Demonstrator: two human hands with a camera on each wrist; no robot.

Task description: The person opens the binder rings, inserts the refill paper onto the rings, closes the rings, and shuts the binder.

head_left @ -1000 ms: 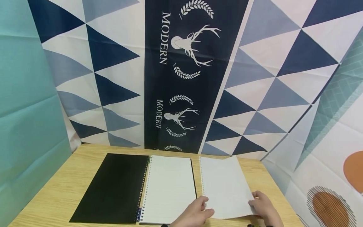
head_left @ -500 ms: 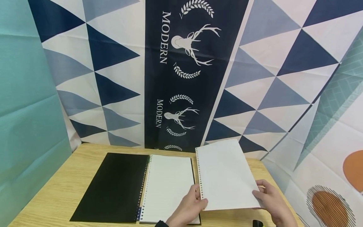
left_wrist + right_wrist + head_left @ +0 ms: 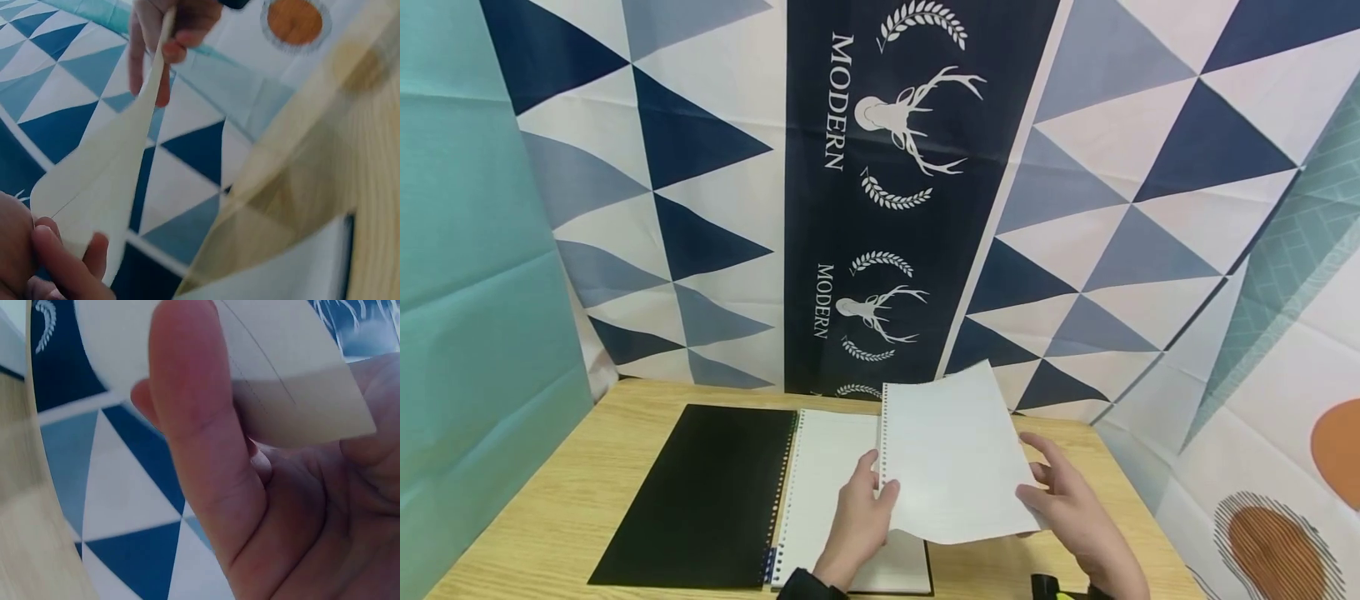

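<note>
Both hands hold a stack or sheet of white loose-leaf paper [image 3: 951,458], raised and tilted above the table, with punched holes down its left edge. My left hand [image 3: 857,521] grips that holed edge low down, thumb in front. At the opposite side, my right hand [image 3: 1067,500] pinches the lower right edge; in the right wrist view its thumb overlaps the paper [image 3: 294,406]. The left wrist view shows the paper [image 3: 106,181] bowed between the hands. Beneath and to the left lies an open binder with lined pages [image 3: 827,475] and a black cover [image 3: 700,492].
A wooden table [image 3: 542,508] carries everything. A small black item with a yellow-green part [image 3: 1043,586] lies at the front edge by the right wrist. Patterned cloth [image 3: 715,167] hangs behind, with a teal cloth [image 3: 475,292] on the left.
The paper has been lifted off the table, then moved left so it overlaps the binder's pages. Both hands moved up and left with it; the binder stayed in place.
</note>
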